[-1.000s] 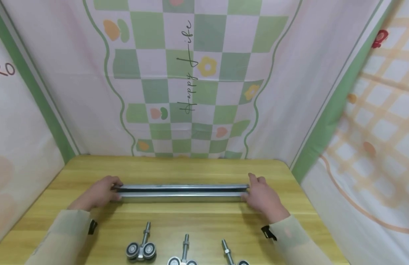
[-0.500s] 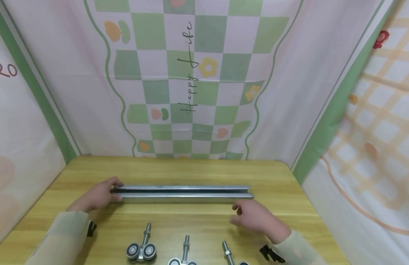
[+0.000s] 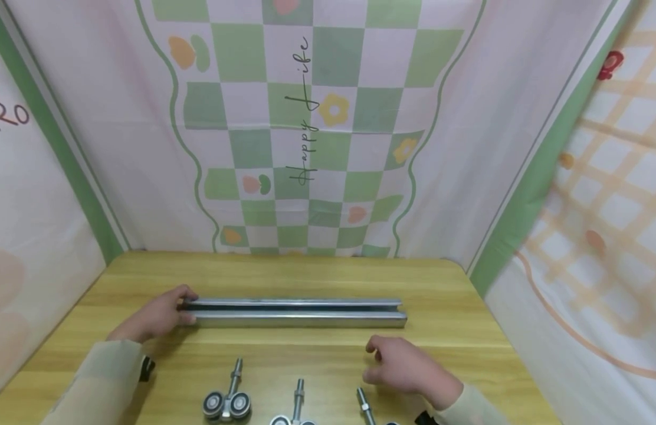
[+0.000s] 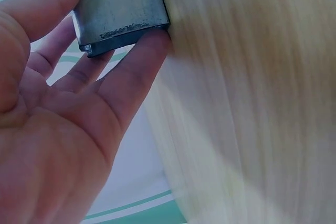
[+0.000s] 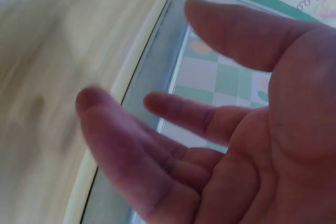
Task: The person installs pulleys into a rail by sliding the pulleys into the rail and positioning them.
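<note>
A slotted steel channel rail [image 3: 301,320] lies across the wooden table, its slot facing up. My left hand [image 3: 157,313] grips the rail's left end; in the left wrist view, thumb and fingers [image 4: 134,72] sit around that end. My right hand [image 3: 404,366] is off the rail, in front of its right end, with fingers loosely bent and nothing held. In the right wrist view the rail [image 5: 152,61] passes behind those fingers. Nearest to the right hand is a roller hanger with a threaded bolt [image 3: 365,404], its wheels mostly cut off by the frame.
Two more roller hangers lie nearer the front: one at the left [image 3: 227,404] shows both wheels, and one in the middle [image 3: 297,404] is partly cut off. The wooden table [image 3: 285,274] ends at a printed cloth [image 3: 333,147] behind it.
My right hand has let go of the rail's right end and moved toward the front, near the right roller hanger. The left hand keeps its grip on the rail.
</note>
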`<act>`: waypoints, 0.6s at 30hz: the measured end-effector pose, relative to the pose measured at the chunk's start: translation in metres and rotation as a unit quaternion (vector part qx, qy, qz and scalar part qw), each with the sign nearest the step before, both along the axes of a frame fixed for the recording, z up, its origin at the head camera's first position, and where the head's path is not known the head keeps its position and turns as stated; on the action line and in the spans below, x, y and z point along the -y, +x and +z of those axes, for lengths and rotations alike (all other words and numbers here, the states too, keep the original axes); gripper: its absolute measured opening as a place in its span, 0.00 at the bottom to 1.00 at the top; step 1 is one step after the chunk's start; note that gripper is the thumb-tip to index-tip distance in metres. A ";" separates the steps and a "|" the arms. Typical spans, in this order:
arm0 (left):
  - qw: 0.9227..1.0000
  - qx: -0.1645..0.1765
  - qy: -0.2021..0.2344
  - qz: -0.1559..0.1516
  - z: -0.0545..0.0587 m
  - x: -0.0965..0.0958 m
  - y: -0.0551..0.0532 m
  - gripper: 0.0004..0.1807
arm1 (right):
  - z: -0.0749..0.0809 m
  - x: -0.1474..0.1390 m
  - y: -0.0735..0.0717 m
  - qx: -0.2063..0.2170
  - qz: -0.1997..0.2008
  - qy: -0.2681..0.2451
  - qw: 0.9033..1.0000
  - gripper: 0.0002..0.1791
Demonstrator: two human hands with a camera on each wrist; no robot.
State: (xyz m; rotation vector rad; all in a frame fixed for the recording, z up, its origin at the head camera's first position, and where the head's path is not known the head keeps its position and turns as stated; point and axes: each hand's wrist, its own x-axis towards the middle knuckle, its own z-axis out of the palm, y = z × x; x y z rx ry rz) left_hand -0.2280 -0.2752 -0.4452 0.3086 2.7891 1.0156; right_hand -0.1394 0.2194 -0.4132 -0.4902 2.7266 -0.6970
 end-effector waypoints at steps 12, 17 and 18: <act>1.000 0.006 -0.005 0.009 -0.003 0.001 -0.002 0.21 | -0.010 0.008 0.015 -0.031 0.024 0.024 0.999 0.31; 1.000 0.013 -0.010 0.017 -0.002 0.000 -0.003 0.21 | -0.012 0.011 0.019 -0.039 0.028 0.025 0.999 0.30; 1.000 0.014 -0.010 0.018 -0.002 0.000 -0.003 0.21 | -0.012 0.012 0.020 -0.039 0.029 0.024 0.999 0.30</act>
